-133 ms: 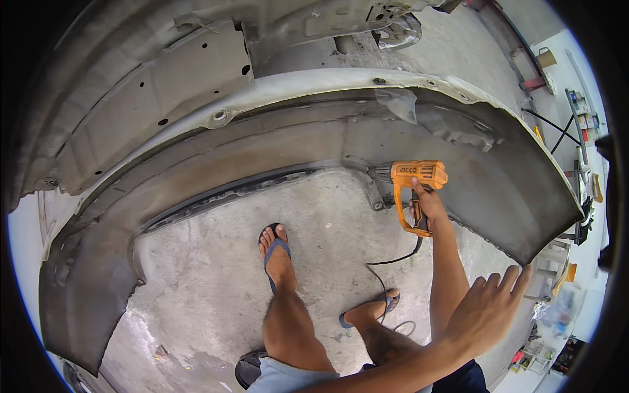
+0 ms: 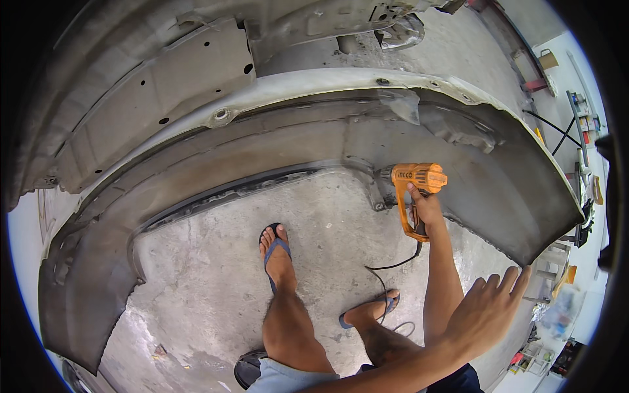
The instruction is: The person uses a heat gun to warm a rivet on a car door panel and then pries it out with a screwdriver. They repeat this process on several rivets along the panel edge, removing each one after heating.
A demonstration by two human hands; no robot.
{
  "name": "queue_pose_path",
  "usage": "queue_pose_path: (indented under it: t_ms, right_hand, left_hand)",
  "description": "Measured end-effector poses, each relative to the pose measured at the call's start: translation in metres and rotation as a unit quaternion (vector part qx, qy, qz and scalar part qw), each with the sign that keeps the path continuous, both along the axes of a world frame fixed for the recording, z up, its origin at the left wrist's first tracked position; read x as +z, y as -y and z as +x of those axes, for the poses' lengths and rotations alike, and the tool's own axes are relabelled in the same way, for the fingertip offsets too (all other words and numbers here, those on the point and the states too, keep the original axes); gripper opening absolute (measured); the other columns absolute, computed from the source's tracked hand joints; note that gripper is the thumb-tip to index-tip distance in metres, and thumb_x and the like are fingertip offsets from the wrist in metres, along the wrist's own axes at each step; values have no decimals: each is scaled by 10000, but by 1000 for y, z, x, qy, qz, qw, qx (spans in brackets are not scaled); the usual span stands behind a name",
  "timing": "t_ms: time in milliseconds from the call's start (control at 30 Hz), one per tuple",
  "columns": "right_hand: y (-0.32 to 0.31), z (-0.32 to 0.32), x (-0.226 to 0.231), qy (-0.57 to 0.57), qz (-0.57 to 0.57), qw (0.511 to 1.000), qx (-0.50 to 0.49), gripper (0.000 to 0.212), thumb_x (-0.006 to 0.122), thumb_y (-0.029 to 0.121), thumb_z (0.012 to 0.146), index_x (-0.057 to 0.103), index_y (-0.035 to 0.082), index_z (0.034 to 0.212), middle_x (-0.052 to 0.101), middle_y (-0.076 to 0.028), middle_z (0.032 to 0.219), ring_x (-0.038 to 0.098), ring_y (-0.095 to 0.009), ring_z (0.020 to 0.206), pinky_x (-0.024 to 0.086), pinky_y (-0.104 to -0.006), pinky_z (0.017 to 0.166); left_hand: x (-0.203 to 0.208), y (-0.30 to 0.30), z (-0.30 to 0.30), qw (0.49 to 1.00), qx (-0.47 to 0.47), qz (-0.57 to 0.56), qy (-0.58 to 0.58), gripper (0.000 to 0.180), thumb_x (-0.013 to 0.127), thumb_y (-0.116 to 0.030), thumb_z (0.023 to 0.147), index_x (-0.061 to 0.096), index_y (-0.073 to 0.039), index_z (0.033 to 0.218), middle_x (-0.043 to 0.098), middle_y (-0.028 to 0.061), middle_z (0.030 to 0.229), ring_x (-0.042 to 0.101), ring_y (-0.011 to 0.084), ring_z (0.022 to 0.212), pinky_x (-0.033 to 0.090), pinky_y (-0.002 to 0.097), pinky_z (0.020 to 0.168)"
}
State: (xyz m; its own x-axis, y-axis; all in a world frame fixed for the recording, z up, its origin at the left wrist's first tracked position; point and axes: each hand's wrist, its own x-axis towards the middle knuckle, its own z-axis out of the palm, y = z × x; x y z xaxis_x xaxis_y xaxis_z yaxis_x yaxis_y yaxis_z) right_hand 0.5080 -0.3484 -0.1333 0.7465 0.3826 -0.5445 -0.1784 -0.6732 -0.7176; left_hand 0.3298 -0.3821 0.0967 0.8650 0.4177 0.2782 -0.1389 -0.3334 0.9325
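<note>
An orange heat gun (image 2: 419, 177) with a black cord is in my right hand (image 2: 426, 208), whose fingers wrap round its handle. Its nozzle points left, over the inner side of a large curved car bumper (image 2: 282, 141). Crossing over my right forearm, my left arm reaches to the right. My left hand (image 2: 488, 304) has its back turned up and its fingers stretched out, with nothing seen in it. Its fingertips appear beside the bumper's lower right corner; whether they touch it I cannot tell.
A grey metal car body part (image 2: 151, 98) stands beyond the bumper. The cord (image 2: 393, 264) hangs down and loops near my right foot on the concrete floor (image 2: 209, 275). A black round object (image 2: 249, 369) lies by my left leg. Shelves with assorted items (image 2: 583, 124) line the right wall.
The heat gun has dipped slightly and tilted a little, and my right forearm has shifted a bit left. My left hand stays where it was.
</note>
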Motion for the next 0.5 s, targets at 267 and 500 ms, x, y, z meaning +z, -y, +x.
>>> queue_pose_path:
  t_ms: [267,500]
  right_hand:
    - [1,1,-4,47,-16,999,6,421,738,493,985,685,89,1090,541,4,667,511,-87,475,416,-274,428]
    - [28,-51,37,202,53,977,50,585,654,449,972,548,-6,1324,741,-255,1080,723,-431,1006,568,-485,862]
  left_hand:
    - [-6,-31,3,995,-53,12,-82,285,632,-97,947,662,9,1209,696,142,1009,684,286,749,553,406,708]
    - [-33,-101,-14,871,18,179,-456,822,419,-679,1044,595,58,1364,735,262,1151,700,437,1099,532,491,957]
